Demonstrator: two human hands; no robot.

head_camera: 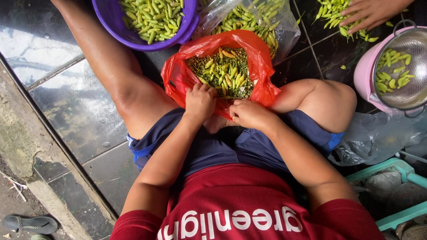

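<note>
**Thin bag, full lap: where the chillies could get away from you**

Head view: your left hand (200,103) sits at the near rim of the red plastic bag (178,78), fingers curled inward on the rim or on something small there; what exactly they pinch is hidden. Your right hand (251,114) lies just beside it at the same edge, fingers also clenched, their contents out of sight. The bag rests on the floor between your legs, open and heaped with small green and yellow chillies (224,73).

The bag is soft and has no wall of its own. Pull its lip down towards your lap and I judge the heap would slide out over your shorts (213,149). Chilli sap on bare fingers is the other risk, should they touch eyes or skin.

The purple tub (189,24) and the clear bag (284,26) of chillies touch the red one at the far side, so a shove forward could tip them. Another person's hand (367,13) works a loose pile near the pink basin with its metal colander (407,66), well apart from yours
</note>
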